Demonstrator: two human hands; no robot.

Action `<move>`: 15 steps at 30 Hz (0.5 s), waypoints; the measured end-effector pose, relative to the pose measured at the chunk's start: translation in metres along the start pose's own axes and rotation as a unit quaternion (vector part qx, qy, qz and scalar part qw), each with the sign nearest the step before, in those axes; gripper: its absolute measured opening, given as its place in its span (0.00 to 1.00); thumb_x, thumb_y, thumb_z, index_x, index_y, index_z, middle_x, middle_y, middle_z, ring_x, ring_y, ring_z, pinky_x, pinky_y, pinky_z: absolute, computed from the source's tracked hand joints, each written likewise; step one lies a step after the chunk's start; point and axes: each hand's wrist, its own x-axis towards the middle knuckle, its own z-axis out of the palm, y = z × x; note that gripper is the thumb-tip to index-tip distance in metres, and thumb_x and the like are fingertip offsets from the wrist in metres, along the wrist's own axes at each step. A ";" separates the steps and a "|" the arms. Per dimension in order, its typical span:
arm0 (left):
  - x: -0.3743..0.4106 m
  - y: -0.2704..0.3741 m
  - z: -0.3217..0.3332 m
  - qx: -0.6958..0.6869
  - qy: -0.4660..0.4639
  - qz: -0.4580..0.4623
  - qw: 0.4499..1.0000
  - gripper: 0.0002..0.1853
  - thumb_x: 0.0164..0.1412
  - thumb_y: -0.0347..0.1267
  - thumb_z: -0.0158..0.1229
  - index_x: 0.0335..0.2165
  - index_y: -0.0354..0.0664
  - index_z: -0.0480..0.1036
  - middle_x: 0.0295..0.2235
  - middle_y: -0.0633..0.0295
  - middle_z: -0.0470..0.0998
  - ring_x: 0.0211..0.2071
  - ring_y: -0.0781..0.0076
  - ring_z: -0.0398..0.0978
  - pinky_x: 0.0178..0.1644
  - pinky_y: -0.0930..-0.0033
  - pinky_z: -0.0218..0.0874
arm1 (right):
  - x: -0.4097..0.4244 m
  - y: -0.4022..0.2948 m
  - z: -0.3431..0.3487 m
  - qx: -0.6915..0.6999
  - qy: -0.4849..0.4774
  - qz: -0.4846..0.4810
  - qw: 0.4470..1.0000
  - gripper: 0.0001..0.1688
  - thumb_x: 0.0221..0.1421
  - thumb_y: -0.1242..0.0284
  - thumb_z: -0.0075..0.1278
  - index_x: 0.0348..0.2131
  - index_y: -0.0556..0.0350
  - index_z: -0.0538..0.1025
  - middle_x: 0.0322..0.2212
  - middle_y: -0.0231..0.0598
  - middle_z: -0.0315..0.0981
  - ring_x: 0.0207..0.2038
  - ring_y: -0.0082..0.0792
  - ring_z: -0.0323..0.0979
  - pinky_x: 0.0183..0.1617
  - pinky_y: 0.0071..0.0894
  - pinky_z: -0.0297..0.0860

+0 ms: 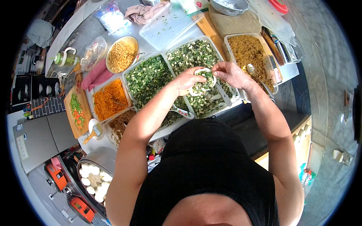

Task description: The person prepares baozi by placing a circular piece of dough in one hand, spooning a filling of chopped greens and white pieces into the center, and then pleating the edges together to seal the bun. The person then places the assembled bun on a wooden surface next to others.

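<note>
A round dough wrapper [193, 91] holding chopped greens and pale cubes rests in my left hand [187, 80], with the thumb over the filling. My right hand [233, 75] pinches the wrapper's far right edge between thumb and fingertips. Both hands are above a clear plastic tub [202, 46] of chopped greens mixed with pale cubes. A pale-handled spoon [224, 96] lies in that tub near my right wrist. Left of it, a second tub of greens [147, 76] is partly hidden by my left forearm. A flower-patterned spoon handle [183, 112] sticks out below that forearm.
On the left are shredded carrot [110, 97], a bowl of yellow crumbly food [122, 55] and a cutting board [84, 124] with chopped peppers. A tub of brown shredded filling [246, 50] stands right. A steamer [80, 161] holds several white buns at lower left.
</note>
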 end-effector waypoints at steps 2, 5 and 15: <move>-0.004 0.008 0.004 -0.017 -0.024 -0.012 1.000 0.25 0.57 0.19 0.50 0.55 0.38 0.61 0.43 0.51 0.74 0.40 0.63 0.77 0.41 0.59 0.75 | -0.001 0.005 -0.003 -0.024 -0.013 -0.015 1.000 0.08 0.60 0.71 0.52 0.35 0.59 0.74 0.25 0.26 0.70 0.26 0.17 0.65 0.30 0.22 0.65; -0.006 0.011 0.000 -0.010 -0.042 -0.021 0.999 0.27 0.58 0.20 0.50 0.56 0.36 0.60 0.45 0.51 0.74 0.42 0.64 0.77 0.42 0.60 0.74 | -0.003 -0.010 -0.002 0.017 0.021 0.040 0.999 0.07 0.60 0.72 0.52 0.35 0.58 0.74 0.25 0.26 0.71 0.26 0.17 0.65 0.30 0.21 0.65; -0.001 0.032 0.013 0.100 -0.027 -0.083 0.991 0.33 0.52 0.20 0.53 0.58 0.34 0.59 0.46 0.49 0.72 0.43 0.67 0.76 0.41 0.70 0.72 | -0.001 -0.004 0.001 -0.035 0.017 -0.013 0.999 0.07 0.58 0.75 0.52 0.34 0.61 0.75 0.25 0.37 0.74 0.28 0.26 0.70 0.34 0.30 0.68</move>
